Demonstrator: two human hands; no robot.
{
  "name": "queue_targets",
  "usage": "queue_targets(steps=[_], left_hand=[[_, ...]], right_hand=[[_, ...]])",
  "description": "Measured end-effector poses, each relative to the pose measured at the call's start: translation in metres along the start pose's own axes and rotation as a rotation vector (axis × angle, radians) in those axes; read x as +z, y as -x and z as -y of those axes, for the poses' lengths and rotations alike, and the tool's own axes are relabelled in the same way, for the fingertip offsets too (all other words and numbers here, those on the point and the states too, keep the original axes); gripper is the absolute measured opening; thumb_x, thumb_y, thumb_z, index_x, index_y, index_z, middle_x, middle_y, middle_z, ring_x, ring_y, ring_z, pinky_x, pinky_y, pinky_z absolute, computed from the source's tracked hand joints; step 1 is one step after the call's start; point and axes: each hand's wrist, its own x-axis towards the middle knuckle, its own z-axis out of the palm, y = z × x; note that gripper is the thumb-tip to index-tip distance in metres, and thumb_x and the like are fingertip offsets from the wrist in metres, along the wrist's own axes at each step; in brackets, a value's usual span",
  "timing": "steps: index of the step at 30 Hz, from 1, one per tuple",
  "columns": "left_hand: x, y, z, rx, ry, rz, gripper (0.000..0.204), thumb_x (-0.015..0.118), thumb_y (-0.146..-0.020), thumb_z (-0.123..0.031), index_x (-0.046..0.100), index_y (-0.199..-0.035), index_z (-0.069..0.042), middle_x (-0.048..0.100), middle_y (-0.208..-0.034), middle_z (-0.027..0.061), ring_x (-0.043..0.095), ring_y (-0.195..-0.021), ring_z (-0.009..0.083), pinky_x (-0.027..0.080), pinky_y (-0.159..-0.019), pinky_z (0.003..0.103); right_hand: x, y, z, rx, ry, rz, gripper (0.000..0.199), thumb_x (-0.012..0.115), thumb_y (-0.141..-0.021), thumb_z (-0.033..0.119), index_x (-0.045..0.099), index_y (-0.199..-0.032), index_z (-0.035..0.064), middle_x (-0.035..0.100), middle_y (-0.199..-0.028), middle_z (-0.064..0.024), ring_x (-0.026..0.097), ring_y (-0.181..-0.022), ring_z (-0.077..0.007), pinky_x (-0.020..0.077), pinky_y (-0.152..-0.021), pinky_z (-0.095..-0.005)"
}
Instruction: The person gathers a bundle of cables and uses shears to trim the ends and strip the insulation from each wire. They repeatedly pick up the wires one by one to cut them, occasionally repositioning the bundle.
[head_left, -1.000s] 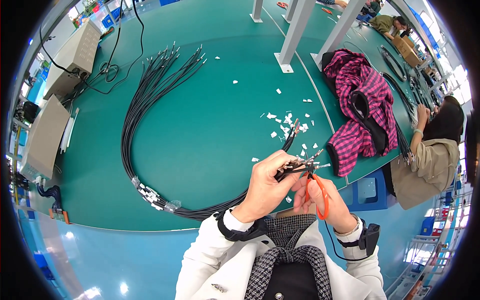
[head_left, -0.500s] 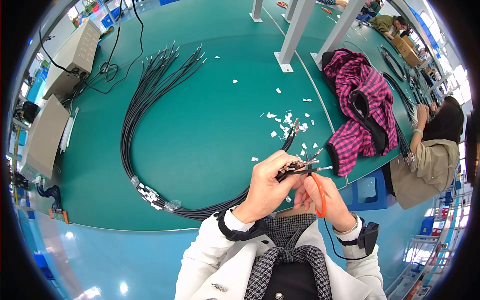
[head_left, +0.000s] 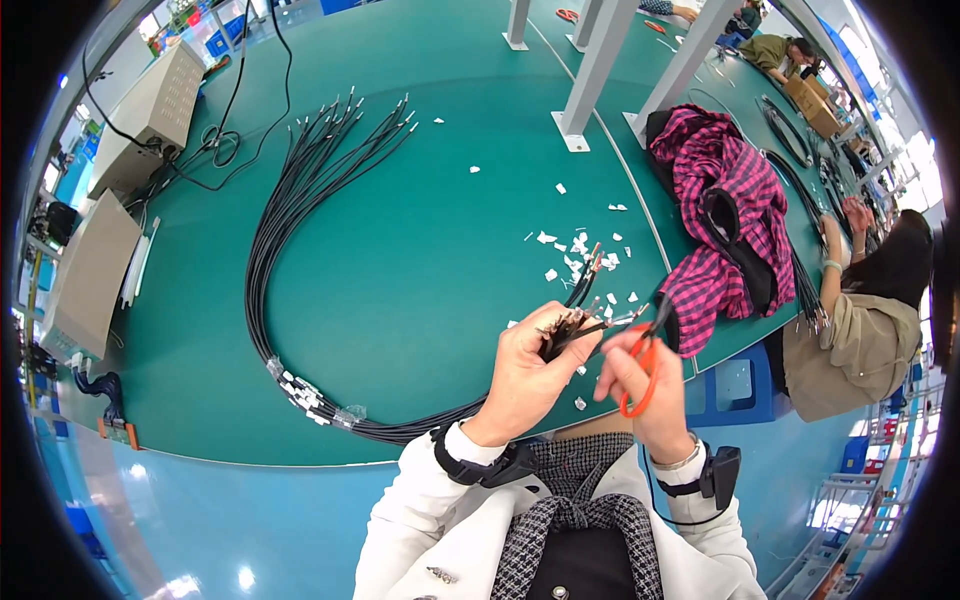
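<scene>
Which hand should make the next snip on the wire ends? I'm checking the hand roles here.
Probably the right hand: it holds the orange-handled scissors, blades pointing at the wire ends. The left hand is busy gripping the black wire bundle.

A bundle of black cables [head_left: 290, 240] curves across the green bench [head_left: 420, 130], its near ends pinched beside orange-handled scissors [head_left: 645, 350] at the front edge.
</scene>
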Motion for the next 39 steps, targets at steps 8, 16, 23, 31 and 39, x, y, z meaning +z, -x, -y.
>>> queue_targets(steps=[8,16,23,31,39], left_hand=[[0.002,0.000,0.001,0.264,-0.290,-0.003,0.012,0.065,-0.080,0.004,0.064,-0.091,0.000,0.059,-0.078,0.0028,0.057,-0.073,0.0097,0.045,-0.063,0.022],[0.013,0.000,0.017,0.603,-0.634,-0.082,0.031,0.064,-0.066,0.010,0.064,-0.096,-0.001,0.061,-0.078,0.0103,0.060,-0.067,0.0239,0.048,-0.056,0.032],[0.015,0.006,0.020,0.712,-0.769,-0.123,0.030,0.064,-0.067,0.012,0.064,-0.094,0.000,0.060,-0.077,0.0118,0.059,-0.067,0.0246,0.048,-0.056,0.033],[0.016,0.004,0.014,0.474,-0.632,-0.098,0.013,0.063,-0.076,0.007,0.062,-0.088,0.001,0.059,-0.075,0.0060,0.054,-0.064,0.0142,0.042,-0.056,0.026],[0.004,-0.006,-0.003,-0.242,0.243,0.261,0.021,0.053,-0.095,-0.018,0.060,-0.086,0.000,0.050,-0.066,-0.0023,0.041,-0.057,0.0046,0.031,-0.053,0.021]], right_hand=[[0.022,-0.005,0.031,-0.130,-0.452,-0.156,0.013,0.058,-0.088,0.008,0.056,-0.097,-0.0014,0.062,-0.078,-0.0103,0.061,-0.061,-0.0151,0.0390,-0.045,-0.0198],[0.015,-0.008,0.026,-0.219,-0.424,-0.268,0.010,0.058,-0.088,0.007,0.056,-0.095,-0.0008,0.062,-0.080,-0.0077,0.061,-0.064,-0.0126,0.0437,-0.050,-0.0206],[0.018,-0.009,0.018,-0.192,-0.574,-0.205,0.007,0.055,-0.088,0.004,0.054,-0.090,-0.0019,0.060,-0.075,-0.0058,0.059,-0.065,-0.0104,0.0462,-0.056,-0.0225],[0.009,-0.012,0.017,-0.136,-0.582,-0.068,0.008,0.056,-0.087,0.006,0.054,-0.090,-0.0012,0.057,-0.071,-0.0044,0.056,-0.058,-0.0097,0.0431,-0.051,-0.0220],[0.000,-0.015,0.024,-0.223,-0.450,-0.011,0.011,0.054,-0.085,0.008,0.056,-0.091,-0.0007,0.056,-0.065,-0.0060,0.051,-0.048,-0.0114,0.0411,-0.045,-0.0226]])
